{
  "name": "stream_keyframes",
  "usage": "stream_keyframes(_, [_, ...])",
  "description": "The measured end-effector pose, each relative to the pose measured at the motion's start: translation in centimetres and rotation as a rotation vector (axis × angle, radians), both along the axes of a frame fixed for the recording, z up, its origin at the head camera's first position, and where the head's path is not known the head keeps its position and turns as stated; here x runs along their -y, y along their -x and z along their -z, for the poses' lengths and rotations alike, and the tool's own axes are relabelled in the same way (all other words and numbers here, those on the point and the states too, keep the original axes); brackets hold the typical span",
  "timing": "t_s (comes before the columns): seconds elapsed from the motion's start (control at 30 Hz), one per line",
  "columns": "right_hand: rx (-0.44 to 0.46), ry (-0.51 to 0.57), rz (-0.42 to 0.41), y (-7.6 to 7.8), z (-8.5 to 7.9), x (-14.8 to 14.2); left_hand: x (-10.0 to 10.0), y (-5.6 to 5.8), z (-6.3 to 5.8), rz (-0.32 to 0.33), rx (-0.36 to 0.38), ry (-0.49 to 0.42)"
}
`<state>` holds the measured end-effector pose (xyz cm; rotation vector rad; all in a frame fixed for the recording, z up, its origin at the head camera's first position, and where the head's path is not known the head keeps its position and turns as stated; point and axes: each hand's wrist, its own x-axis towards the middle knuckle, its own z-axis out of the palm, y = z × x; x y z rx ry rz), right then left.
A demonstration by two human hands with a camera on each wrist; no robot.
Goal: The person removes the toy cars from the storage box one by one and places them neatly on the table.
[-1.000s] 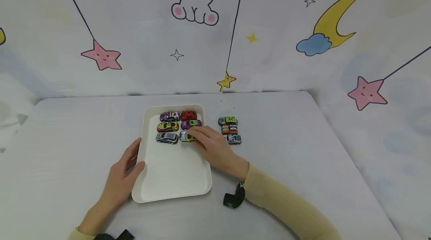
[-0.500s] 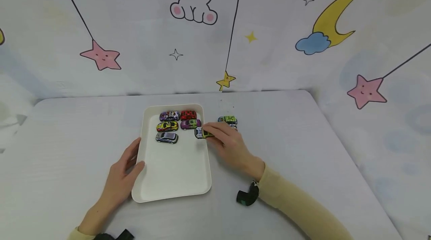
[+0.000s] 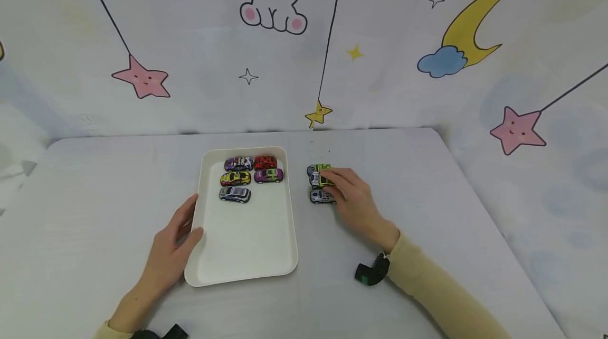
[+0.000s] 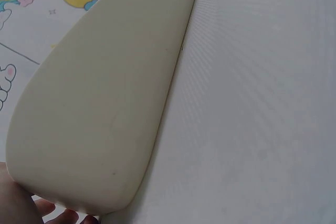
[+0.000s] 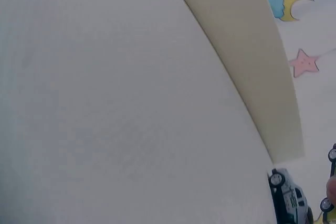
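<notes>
My left hand grips the left side of a white tray, thumb at its rim; in the left wrist view, fingers show at the edge of the tray's pale wall. Right of the tray, my right hand pinches a white-and-yellow toy car. It is held between a green toy car and a silver toy car, covering the place of the orange toy car. In the right wrist view, only a fingertip of that hand appears, with the silver car beside it.
Several toy cars sit in the tray's far half: a purple-and-white one, a red one, a yellow one, a purple-and-green one and a silver-and-black one. Behind the white table stands a cartoon-printed backdrop.
My right hand has lifted the white-and-yellow toy car out of the tray and carried it right, to the row of cars beside it. The left hand has stayed at the tray.
</notes>
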<state>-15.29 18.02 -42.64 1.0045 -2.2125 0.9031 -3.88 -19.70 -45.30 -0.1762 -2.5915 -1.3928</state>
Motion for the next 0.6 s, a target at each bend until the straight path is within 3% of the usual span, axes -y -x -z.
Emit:
stream_keyframes(0.23, [0.043, -0.021, 0.068, 0.8, 0.8, -2.6, 0.0, 0.0, 0.1, -0.006, 0.008, 0.007])
stream_keyframes(0.6, [0.040, -0.096, 0.130, 1.8, 1.9, -4.8, 0.0, 0.0, 0.0, -0.005, -0.008, -0.010])
